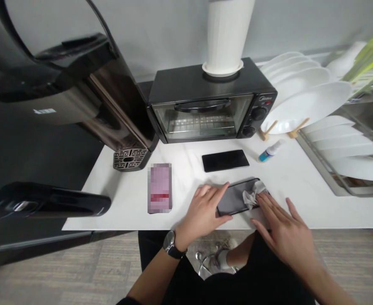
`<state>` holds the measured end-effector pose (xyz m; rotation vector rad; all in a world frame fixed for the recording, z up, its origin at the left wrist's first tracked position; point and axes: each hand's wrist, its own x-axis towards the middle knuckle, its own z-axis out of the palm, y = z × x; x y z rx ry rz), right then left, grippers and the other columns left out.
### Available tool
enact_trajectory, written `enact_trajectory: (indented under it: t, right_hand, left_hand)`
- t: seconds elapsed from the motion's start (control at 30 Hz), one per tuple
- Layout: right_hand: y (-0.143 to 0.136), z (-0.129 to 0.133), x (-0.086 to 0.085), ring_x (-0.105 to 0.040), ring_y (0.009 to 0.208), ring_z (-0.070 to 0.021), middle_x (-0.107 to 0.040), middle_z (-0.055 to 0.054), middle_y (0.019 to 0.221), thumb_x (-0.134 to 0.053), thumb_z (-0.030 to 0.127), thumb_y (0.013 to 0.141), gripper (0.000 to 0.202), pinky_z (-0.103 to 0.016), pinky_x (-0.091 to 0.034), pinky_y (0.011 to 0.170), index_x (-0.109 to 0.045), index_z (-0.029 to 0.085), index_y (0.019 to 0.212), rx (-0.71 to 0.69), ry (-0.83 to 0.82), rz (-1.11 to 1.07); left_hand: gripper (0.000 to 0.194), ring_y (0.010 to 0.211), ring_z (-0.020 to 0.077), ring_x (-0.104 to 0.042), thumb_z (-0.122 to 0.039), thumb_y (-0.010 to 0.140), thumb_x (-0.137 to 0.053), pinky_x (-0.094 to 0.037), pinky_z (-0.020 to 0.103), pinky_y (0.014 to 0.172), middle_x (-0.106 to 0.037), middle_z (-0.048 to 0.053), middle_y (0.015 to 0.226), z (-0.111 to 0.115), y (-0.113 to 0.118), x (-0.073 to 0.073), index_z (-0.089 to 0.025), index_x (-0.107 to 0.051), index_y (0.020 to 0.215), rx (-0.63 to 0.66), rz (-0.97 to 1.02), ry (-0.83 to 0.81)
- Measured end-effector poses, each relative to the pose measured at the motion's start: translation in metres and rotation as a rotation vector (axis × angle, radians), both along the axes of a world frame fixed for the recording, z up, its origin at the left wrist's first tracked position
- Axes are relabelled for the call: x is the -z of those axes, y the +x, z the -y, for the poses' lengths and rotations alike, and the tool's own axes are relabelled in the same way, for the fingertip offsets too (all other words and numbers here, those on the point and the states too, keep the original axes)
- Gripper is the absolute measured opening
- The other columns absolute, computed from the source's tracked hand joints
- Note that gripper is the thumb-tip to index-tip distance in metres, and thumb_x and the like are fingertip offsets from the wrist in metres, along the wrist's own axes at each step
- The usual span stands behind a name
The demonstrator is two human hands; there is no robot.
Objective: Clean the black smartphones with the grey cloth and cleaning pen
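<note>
A smartphone (236, 198) with a dark grey face lies near the counter's front edge. My left hand (202, 209), with a watch on its wrist, grips its left end between thumb and fingers. Under the fingertips of my right hand (283, 222) a crumpled pale grey cloth (253, 195) is pressed on the phone's right part; that hand's thumb is spread away. Behind lies a second phone (225, 161), black face up. A small spray bottle (271, 151) with a blue label is to the right of it. Further left is a pinkish, pixelated flat object (160, 187).
A black toaster oven (202, 114) stands at the back with a white pot (226, 38) on top. A tall dark drinks machine (122, 106) rises at left. White plates (313, 101) stand in racks at right. The white counter (186, 169) ends just before my lap.
</note>
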<state>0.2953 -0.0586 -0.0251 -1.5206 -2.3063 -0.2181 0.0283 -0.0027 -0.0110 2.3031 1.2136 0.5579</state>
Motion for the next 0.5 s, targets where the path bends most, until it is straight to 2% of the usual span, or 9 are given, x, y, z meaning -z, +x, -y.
enact_trajectory:
  t: [0.1,0.2,0.27,0.37,0.43,0.5]
  right_hand:
    - [-0.045,-0.001,0.003,-0.064,0.134,-0.041,-0.06,-0.026,0.15,-0.051,0.053,0.105,0.075,-0.059,-0.043,0.118,-0.038,0.006,0.162,0.013,0.028,-0.027]
    - [-0.095,-0.001,0.004,-0.067,0.131,-0.0394,-0.066,-0.027,0.142,-0.051,0.055,0.104,0.073,-0.056,-0.053,0.111,-0.048,0.002,0.154,-0.113,0.029,-0.106]
    - [-0.112,0.0,0.003,-0.068,0.13,-0.0371,-0.069,-0.025,0.138,-0.051,0.056,0.104,0.069,-0.054,-0.056,0.109,-0.055,0.003,0.148,-0.18,-0.005,-0.148]
    - [-0.1,0.001,0.001,-0.068,0.131,-0.0328,-0.07,-0.017,0.14,-0.053,0.047,0.105,0.053,-0.054,-0.053,0.114,-0.061,0.012,0.144,-0.245,-0.076,-0.142]
    - [-0.074,0.001,0.0,-0.068,0.131,-0.0301,-0.069,-0.012,0.143,-0.054,0.04,0.105,0.049,-0.054,-0.047,0.12,-0.059,0.018,0.148,-0.279,-0.1,-0.11]
    - [-0.043,0.001,0.0,-0.067,0.133,-0.029,-0.068,-0.009,0.146,-0.054,0.039,0.105,0.053,-0.054,-0.04,0.125,-0.052,0.021,0.155,-0.272,-0.094,-0.074]
  left_hand:
    - [0.101,0.127,0.0344,-0.056,-0.05,0.087,-0.081,-0.045,0.051,0.111,-0.064,0.009,0.146,-0.003,-0.001,0.003,-0.03,-0.023,0.168,0.021,0.034,-0.002]
    - [0.095,0.123,0.0332,-0.058,-0.036,0.09,-0.076,-0.046,0.049,0.108,-0.068,0.008,0.139,-0.004,-0.004,0.006,-0.029,-0.023,0.168,0.048,0.037,-0.014]
    - [0.094,0.121,0.033,-0.059,-0.03,0.089,-0.073,-0.046,0.049,0.107,-0.069,0.008,0.138,-0.004,-0.008,0.007,-0.029,-0.023,0.168,0.029,0.029,-0.019]
    - [0.096,0.121,0.0338,-0.058,-0.034,0.089,-0.075,-0.045,0.051,0.108,-0.066,0.008,0.141,-0.001,-0.013,0.005,-0.031,-0.022,0.169,-0.007,0.013,-0.03]
    - [0.098,0.124,0.0348,-0.057,-0.042,0.089,-0.077,-0.045,0.052,0.109,-0.065,0.009,0.144,0.0,-0.014,0.004,-0.032,-0.022,0.169,-0.009,0.005,-0.036]
    - [0.101,0.126,0.0355,-0.056,-0.051,0.087,-0.079,-0.045,0.053,0.11,-0.063,0.009,0.146,0.001,-0.015,0.003,-0.032,-0.022,0.168,-0.016,0.006,-0.035]
